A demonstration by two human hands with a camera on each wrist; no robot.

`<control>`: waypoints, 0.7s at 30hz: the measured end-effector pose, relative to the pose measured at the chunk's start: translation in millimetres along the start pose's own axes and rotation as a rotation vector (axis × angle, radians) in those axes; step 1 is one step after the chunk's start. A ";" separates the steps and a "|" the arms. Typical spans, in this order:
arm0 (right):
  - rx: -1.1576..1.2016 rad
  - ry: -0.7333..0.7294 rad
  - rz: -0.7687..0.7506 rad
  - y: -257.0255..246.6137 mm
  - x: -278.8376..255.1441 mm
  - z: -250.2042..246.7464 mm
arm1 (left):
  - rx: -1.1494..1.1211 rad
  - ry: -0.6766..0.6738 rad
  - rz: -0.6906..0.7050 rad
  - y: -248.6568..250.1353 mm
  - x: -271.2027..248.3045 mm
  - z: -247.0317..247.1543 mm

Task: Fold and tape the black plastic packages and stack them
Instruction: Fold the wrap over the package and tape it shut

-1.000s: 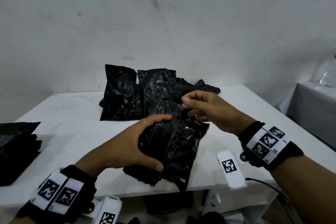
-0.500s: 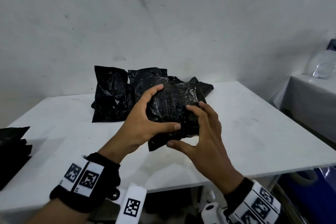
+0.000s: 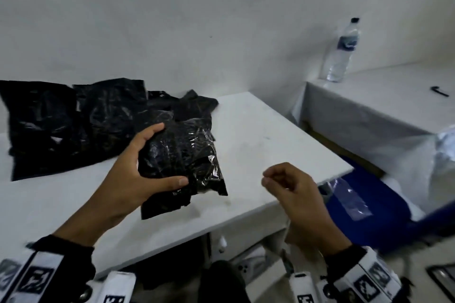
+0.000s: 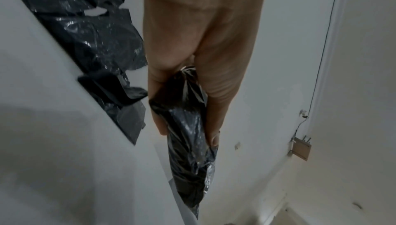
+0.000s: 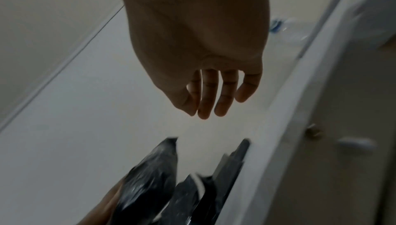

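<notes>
Both hands are bare. At the lower left of the head view the left wrist [image 3: 46, 275] wears a black band with white panels printed with black square codes. The right wrist [image 3: 366, 275], lower right, wears a matching one.

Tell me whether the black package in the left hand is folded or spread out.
Folded. The black package is a compact bundle gripped by the left hand, thumb across its front; loose flaps still hang below.

The left hand [image 3: 133, 174] is raised with the palm turned inward, the thumb stretched along the near side and the fingers wrapped over the far side of what is gripped. The right hand [image 3: 295, 194] is held apart from it, fingers loosely curled, nothing being held.
</notes>
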State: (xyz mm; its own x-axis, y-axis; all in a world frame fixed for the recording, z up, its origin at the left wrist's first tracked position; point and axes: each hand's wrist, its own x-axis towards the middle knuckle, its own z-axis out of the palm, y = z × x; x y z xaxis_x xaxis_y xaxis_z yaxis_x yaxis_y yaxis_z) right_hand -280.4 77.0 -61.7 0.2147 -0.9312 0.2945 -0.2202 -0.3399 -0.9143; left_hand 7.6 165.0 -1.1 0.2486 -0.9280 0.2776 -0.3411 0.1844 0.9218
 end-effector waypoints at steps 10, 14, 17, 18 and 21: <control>-0.151 0.424 0.253 77.2 -17.2 -161.5 | 0.028 -0.182 0.007 0.7 9.6 80.2; -0.277 0.153 0.402 93.2 15.1 -185.4 | 0.025 -0.214 -0.008 1.1 9.4 100.3; -0.172 0.005 0.438 104.5 35.0 -186.3 | 0.049 -0.231 -0.015 0.6 8.2 109.2; -0.127 -0.031 0.445 108.1 40.1 -185.2 | 0.053 -0.232 -0.017 0.7 8.3 111.7; -0.066 -0.138 0.436 117.2 52.1 -183.0 | 0.056 -0.234 -0.024 -0.2 9.2 117.6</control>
State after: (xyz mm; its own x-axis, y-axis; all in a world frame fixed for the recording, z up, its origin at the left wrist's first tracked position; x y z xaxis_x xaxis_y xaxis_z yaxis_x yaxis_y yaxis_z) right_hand -469.2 -35.4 -102.6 0.2123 -0.9644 -0.1578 -0.3775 0.0680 -0.9235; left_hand -96.7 118.3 -30.5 0.0427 -0.9828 0.1796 -0.3888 0.1492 0.9092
